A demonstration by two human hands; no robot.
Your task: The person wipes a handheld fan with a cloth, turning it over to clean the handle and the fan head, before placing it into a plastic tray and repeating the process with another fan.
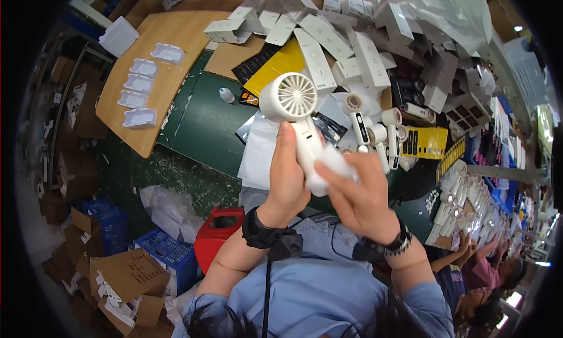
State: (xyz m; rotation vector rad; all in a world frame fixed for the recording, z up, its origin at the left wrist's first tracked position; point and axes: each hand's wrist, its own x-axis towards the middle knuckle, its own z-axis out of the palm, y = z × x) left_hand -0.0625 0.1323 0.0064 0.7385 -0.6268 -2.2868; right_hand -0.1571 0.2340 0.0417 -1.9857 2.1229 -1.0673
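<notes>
A white handheld fan (pixel 291 97) with a round slatted head is held upright in front of me. My left hand (pixel 285 177) is closed round its handle, thumb along the side. My right hand (pixel 365 197) pinches a wad of white cloth or tissue (pixel 336 164) against the lower handle; this hand is slightly blurred. White sheeting (pixel 258 153) lies on the table beneath the fan. More handheld fans (pixel 375 134) in white and pale tones lie together to the right.
White boxes (pixel 319 36) pile up at the back of the green table (pixel 193 118). White trays (pixel 139 83) line the wooden table (pixel 114 83) at left. A red stool (pixel 217 235) and blue crates (pixel 170 253) stand left. At far right, co-workers' hands (pixel 466 247) are near many fans.
</notes>
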